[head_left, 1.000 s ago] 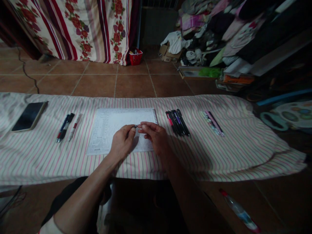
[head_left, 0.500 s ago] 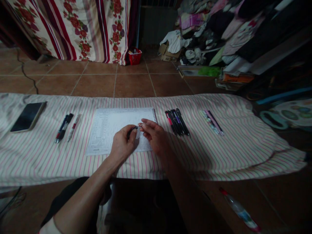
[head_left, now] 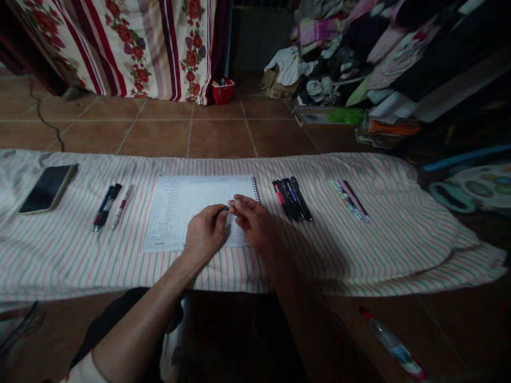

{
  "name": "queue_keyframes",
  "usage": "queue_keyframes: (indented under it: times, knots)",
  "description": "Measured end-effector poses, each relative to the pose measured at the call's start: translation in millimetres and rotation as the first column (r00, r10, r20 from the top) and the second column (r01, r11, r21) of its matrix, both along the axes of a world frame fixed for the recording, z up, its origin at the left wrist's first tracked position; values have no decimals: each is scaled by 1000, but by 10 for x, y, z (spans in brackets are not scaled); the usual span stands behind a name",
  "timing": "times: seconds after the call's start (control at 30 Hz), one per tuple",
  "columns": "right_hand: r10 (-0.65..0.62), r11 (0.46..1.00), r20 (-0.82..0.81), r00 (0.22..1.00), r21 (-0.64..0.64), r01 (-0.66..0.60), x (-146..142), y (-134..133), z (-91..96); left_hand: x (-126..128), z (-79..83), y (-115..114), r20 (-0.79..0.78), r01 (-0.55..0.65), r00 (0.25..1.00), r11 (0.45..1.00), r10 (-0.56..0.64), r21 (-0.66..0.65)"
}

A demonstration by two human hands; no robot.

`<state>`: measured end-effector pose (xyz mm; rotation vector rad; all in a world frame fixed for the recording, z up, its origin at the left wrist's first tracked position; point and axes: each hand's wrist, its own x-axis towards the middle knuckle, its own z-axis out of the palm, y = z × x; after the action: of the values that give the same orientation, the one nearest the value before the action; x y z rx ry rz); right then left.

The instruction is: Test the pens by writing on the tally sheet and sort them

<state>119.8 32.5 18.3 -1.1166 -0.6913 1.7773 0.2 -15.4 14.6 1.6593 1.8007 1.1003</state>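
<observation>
The person's left hand (head_left: 204,232) was curled nearly closed around a dark pen (head_left: 220,215), whose long axis slanted up and to the right, its far end aimed at the right hand (head_left: 254,223). That hand was half closed, its fingertips (head_left: 235,204) drawn together at the pen's end. Whether they had hold of the pen or of some small part at its tip, I could not tell. The right hand was nearer that end, the left wrapped around the barrel. Both hands sat over the lower right of a spiral notebook (head_left: 187,194), which lay on a striped cloth (head_left: 64,260). Right of the notebook lay a tight row of pens (head_left: 293,199), with a slimmer bunch of pens (head_left: 349,201) beyond. Left of it were a blue-and-black pen (head_left: 104,207), a white-and-red pen (head_left: 122,207) and, farther out, a smartphone (head_left: 48,189).
</observation>
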Motion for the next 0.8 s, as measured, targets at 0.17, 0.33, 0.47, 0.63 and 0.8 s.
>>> queue_keyframes:
  times: [0.17, 0.33, 0.47, 0.63, 0.8]
  knots:
    - [15, 1000, 35, 999, 25, -16, -3, -4, 1, -5, -26, 5, -12, -13, 1000, 1000, 13, 7]
    - [20, 999, 52, 998, 27, -22, 3, -5, 2, -6, -28, 3, -15, -10, 1000, 1000, 10, 9]
    - [16, 999, 77, 997, 36, -19, 2, -7, 6, -6, -24, 1, -17, -13, 1000, 1000, 13, 0]
    - [18, 998, 110, 994, 52, -24, -1, -11, 14, -7, -16, 5, -30, -24, 999, 1000, 24, -14]
    - [16, 998, 128, 992, 59, -23, -6, -13, 8, -4, -5, 6, -54, -18, 998, 1000, 16, -25]
